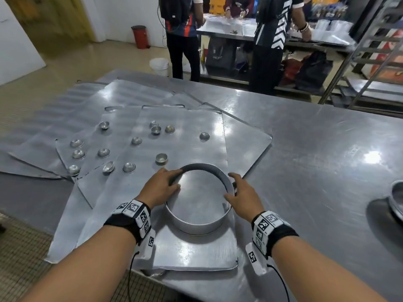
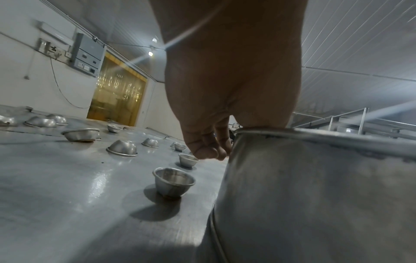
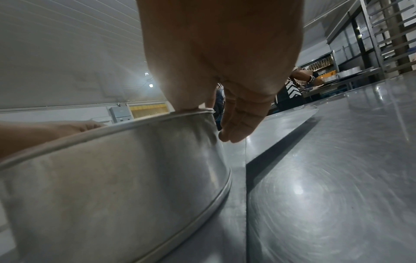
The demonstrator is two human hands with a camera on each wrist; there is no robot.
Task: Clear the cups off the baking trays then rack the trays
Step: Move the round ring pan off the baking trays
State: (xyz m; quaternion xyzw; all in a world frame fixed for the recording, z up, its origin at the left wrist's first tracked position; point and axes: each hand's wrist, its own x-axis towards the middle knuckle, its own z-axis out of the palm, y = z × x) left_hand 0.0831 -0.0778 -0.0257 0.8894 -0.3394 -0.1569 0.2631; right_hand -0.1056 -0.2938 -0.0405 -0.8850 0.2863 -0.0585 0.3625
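Two hands frame one round pan [image 1: 197, 219] at lower centre of the head view, where I hold it on the nearest baking tray [image 1: 196, 256]. My left hand [image 1: 160, 188] grips the pan's left rim, thumb inside the wall and fingers curled over its upper left arc. My right hand [image 1: 242, 196] takes the right rim the same way, thumb in, fingers down the outside. About fourteen small metal cups [image 1: 161, 159] lie scattered above and left of the pan, across the overlapping trays. The closest cup stands upright just above my left hand's fingers, so I judge the left hand nearer to the cups, and the next reach runs up and left.

From the left wrist view, my left hand's fingers [image 2: 208, 147] hang curled over the pan rim at centre, the pan wall filling the lower right. That upright cup [image 2: 173, 183] stands just left of the wall at lower centre, with more cups trailing off to the upper left, most of them mouth down.

From the right wrist view, my right hand's fingers [image 3: 242, 122] lie straight and pressed together against the outer wall, thumb hooked over the rim, at centre. No cups show on this side, only the tray edge and bare table [image 3: 337, 178] at right.
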